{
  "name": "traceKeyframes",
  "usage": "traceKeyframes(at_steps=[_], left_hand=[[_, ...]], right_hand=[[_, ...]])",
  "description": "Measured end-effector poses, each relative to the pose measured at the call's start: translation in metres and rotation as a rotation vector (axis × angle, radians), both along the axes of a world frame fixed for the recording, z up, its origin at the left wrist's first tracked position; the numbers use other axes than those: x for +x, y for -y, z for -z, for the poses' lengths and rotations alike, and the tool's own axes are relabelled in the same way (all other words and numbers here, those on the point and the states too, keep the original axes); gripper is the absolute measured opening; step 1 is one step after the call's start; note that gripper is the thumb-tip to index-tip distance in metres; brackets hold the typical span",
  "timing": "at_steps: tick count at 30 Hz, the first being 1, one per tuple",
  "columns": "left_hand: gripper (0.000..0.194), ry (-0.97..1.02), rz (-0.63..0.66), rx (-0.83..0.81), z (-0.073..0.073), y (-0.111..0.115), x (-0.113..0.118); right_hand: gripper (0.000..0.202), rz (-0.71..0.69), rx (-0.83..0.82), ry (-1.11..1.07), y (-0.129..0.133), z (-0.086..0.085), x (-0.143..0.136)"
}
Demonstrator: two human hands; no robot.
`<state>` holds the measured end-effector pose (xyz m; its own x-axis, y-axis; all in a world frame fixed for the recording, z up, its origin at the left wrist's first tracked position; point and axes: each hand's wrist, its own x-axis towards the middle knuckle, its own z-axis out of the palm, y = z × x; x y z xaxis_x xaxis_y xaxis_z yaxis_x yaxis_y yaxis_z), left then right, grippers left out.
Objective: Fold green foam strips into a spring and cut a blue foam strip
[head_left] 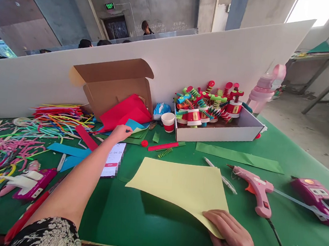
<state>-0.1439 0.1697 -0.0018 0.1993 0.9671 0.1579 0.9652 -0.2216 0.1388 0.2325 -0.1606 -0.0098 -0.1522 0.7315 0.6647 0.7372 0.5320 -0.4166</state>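
My right hand (233,236) pinches the near right corner of a pale yellow sheet of paper (176,183), which bends up a little over the table. Stretched forward, my left hand (121,133) has its fingers closed at the edge of a small stack of blue and green paper (137,127). Behind that stack, red paper (127,113) leans in an open cardboard box (115,73). Below my left wrist lies a phone (113,160) with a timer on its screen. A white pen (220,176) rests beside the yellow sheet's right edge.
A pink glue gun (253,187) with its cord lies at the right, near a purple power strip (318,199). A white box (219,134) holds several paper-cup figures. A paper cup (168,122) stands beside it. Pipe cleaners (61,120) are piled at the left.
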Motion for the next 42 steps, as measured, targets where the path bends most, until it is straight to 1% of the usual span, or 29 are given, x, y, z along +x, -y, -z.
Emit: traceKeyframes(at_steps=[5, 9, 14, 27, 42], left_hand=[[0.024, -0.079, 0.112, 0.028, 0.009, 0.005, -0.002], [0.023, -0.138, 0.143, 0.045, 0.010, 0.010, 0.001], [0.023, -0.178, 0.135, 0.027, 0.006, 0.015, 0.006], [0.026, -0.263, 0.106, 0.013, 0.002, 0.019, 0.012], [0.027, -0.288, 0.085, 0.001, 0.002, 0.020, 0.015]], right_hand=[[0.024, -0.005, -0.004, -0.004, 0.000, 0.000, 0.000], [0.025, -0.007, -0.002, 0.000, 0.000, 0.000, 0.000], [0.025, -0.005, 0.015, 0.006, -0.001, -0.002, -0.001], [0.024, 0.003, -0.006, 0.005, 0.000, 0.000, 0.000], [0.024, -0.005, -0.004, 0.014, 0.000, 0.001, 0.000]])
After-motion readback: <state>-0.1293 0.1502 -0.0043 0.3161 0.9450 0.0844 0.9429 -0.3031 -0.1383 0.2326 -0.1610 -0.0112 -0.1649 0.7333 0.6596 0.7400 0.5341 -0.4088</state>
